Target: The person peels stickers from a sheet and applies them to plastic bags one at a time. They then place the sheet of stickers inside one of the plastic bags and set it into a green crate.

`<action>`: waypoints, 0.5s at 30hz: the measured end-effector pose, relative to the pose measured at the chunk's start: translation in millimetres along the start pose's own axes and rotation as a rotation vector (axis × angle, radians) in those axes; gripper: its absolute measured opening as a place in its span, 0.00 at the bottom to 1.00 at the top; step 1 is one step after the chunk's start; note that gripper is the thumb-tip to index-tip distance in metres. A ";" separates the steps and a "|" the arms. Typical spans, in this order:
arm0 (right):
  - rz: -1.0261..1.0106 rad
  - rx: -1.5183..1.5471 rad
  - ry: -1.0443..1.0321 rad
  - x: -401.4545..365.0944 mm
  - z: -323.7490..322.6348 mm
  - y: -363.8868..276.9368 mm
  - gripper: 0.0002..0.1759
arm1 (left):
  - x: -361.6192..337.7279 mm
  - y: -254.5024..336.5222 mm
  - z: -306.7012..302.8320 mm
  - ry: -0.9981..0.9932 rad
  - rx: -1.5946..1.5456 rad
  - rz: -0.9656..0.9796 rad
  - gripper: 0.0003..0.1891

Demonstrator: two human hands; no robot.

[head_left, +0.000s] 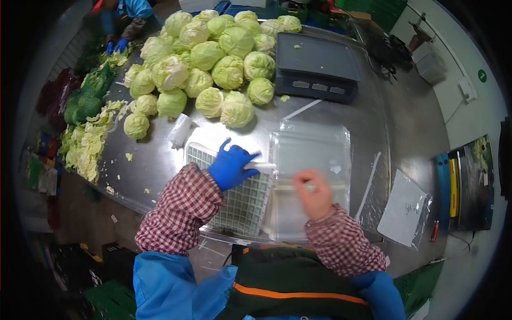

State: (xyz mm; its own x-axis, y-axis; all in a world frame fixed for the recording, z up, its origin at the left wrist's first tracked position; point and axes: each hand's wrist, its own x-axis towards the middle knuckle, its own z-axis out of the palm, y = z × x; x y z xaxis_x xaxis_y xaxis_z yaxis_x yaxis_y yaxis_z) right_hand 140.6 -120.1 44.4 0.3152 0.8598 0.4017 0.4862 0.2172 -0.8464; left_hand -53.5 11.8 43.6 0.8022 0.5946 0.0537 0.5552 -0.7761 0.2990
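Observation:
My left hand (233, 167), in a blue glove, pinches a small white strip (261, 166) between thumb and fingers. Under that hand lies a shallow white-rimmed tray with a green-and-white grid (234, 213), partly hidden by my sleeve. My right hand (313, 194) is bare and smeared by motion, its fingers bent. It hovers over a stack of clear plastic bags (314, 141) just right of the tray. A white roll (180, 130) lies beyond the tray on the left.
Many cabbages (213, 58) are heaped at the back, beside a dark scale (317, 66). Trimmed leaves (88, 149) and a green net sack (88, 98) line the left edge. A co-worker (125, 21) handles leaves at far left. A bagged paper sheet (404, 210) lies right.

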 end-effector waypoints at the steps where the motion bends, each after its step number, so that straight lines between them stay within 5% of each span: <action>1: 0.338 0.165 0.182 -5.3 -20.8 15.0 0.04 | 2.2 2.7 -4.3 0.194 0.095 0.038 0.21; 3: 0.824 0.344 0.387 -27.6 -92.7 61.5 0.06 | -1.6 18.9 -5.3 0.213 0.172 0.030 0.20; 5: 0.973 0.354 0.413 -64.5 -122.2 87.6 0.07 | -0.3 51.0 16.2 -0.496 -0.118 -0.041 0.16; 7: 1.207 0.163 0.201 -94.9 -123.8 103.5 0.12 | -18.8 81.9 97.1 -0.353 -0.464 0.270 0.11; 9: 1.067 -0.123 0.097 -110.5 -106.8 120.6 0.15 | -25.0 106.1 146.2 0.045 -0.323 0.478 0.10; 10: 0.909 -0.405 -0.023 -115.0 -103.6 122.1 0.19 | -25.3 104.6 159.0 0.036 -0.326 0.490 0.10; 13: 0.875 -0.589 0.138 -111.9 -136.0 122.2 0.24 | -21.8 94.5 174.2 -0.135 -0.433 0.402 0.11; 14: 0.759 -0.623 0.214 -134.7 -158.0 161.5 0.25 | -16.5 93.5 173.5 -0.232 -0.559 0.282 0.11; 15: 0.911 -0.393 0.351 -132.3 -172.7 158.5 0.22 | -11.2 92.0 172.1 -0.325 -0.682 0.153 0.12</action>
State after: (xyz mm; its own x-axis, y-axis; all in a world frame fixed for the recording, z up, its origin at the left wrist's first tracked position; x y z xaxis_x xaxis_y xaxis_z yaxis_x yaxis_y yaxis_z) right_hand 316.7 -279.2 -82.5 0.8825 0.4267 -0.1980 0.1566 -0.6634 -0.7317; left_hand 26.3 -102.4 -93.5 0.9418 0.3180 -0.1091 0.2593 -0.4807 0.8377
